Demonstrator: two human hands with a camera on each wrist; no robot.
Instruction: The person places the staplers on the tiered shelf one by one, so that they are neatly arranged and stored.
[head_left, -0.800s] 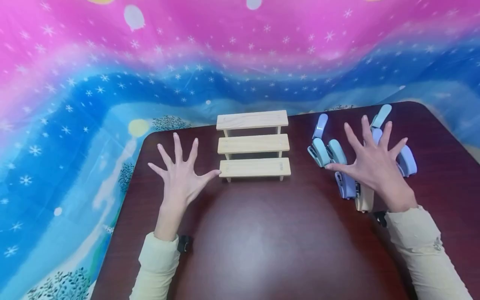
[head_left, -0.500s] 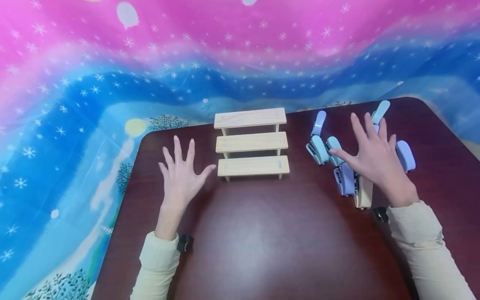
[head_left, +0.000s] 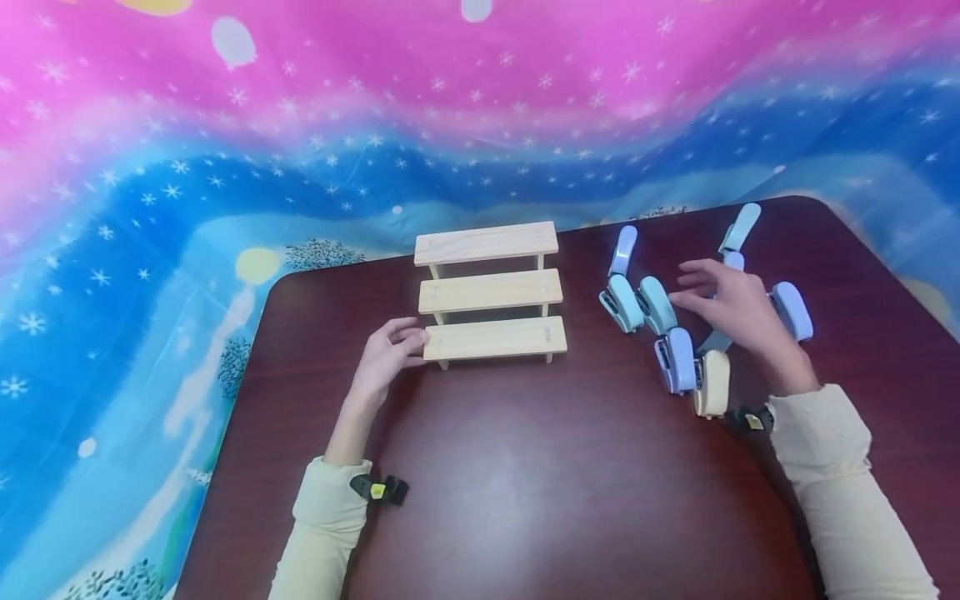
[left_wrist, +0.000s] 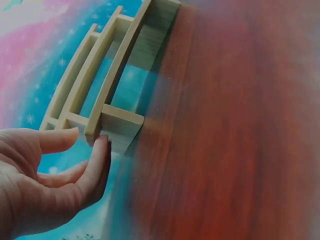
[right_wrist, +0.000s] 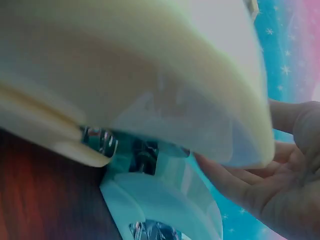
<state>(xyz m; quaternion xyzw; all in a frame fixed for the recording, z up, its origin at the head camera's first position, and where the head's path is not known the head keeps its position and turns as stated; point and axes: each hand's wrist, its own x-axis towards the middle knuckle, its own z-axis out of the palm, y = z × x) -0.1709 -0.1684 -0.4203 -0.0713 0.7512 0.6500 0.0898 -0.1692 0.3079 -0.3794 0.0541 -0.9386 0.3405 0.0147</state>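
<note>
A three-tier wooden stand (head_left: 495, 337) is on the dark table. My left hand (head_left: 381, 360) is at the left end of its lowest step, fingers loosely bent. In the left wrist view, thumb and fingertips lie either side of the step's end. My right hand (head_left: 738, 308) hovers over a group of mini staplers with relaxed fingers, its fingertips near a teal stapler (head_left: 657, 306). Around it are a lavender stapler (head_left: 677, 360), a cream stapler (head_left: 712, 383) and another lavender stapler (head_left: 792, 311). The cream one fills much of the right wrist view. Part of the group is hidden under the hand.
At the back stand a purple stapler (head_left: 623, 250) and a light teal stapler (head_left: 741, 227), with another teal stapler (head_left: 621, 304) left of the group. Behind the table (head_left: 480, 483) hangs a pink and blue snowflake cloth (head_left: 450, 125).
Both hands had spread fingers and have since relaxed and bent them. The left hand has moved right to the stand's end; the right has lowered towards the staplers. The head view has shifted slightly.
</note>
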